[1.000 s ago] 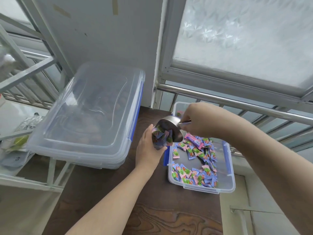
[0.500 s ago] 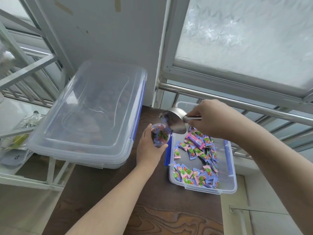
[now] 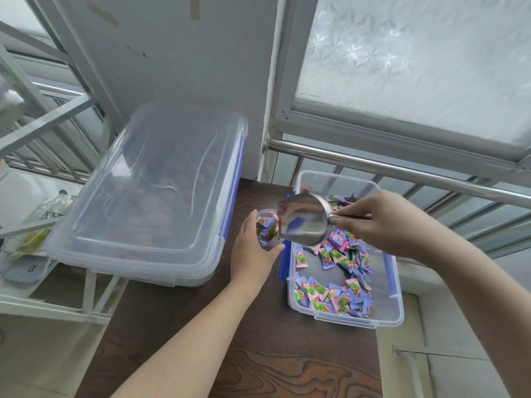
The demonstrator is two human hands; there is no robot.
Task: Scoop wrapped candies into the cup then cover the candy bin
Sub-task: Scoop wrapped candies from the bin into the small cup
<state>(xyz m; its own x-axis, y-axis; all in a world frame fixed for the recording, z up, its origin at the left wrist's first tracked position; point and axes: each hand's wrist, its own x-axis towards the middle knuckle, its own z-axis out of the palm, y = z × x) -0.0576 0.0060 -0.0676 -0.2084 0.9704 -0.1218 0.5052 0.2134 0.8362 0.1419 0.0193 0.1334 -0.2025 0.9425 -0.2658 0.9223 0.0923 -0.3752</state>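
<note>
Landmark: the open candy bin, sitting at the right end of the dark wooden desk.

Closed bin: a larger lidded bin stands well to the left of the candy bin, lid on, untouched.

Left hand: the left hand, just left of the candy bin, has its grip wrapped around the clear cup, which holds a heap of wrapped candies.

Scoop: the metal scoop now hangs level above the candy bin's near-left corner, its mouth right beside the cup. A second ago it was tipped hard into the cup and full; now the bowl looks empty.

Right hand: the right hand, over the candy bin's far half, has its grip pinched shut on the scoop's handle.

Candies: many wrapped candies lie loose in the candy bin.

Meaning: this pour looks finished and the cup seems close to full; another scoop may be optional.

Remaining: the candy bin is uncovered, and I can't spot its lid for certain.
</note>
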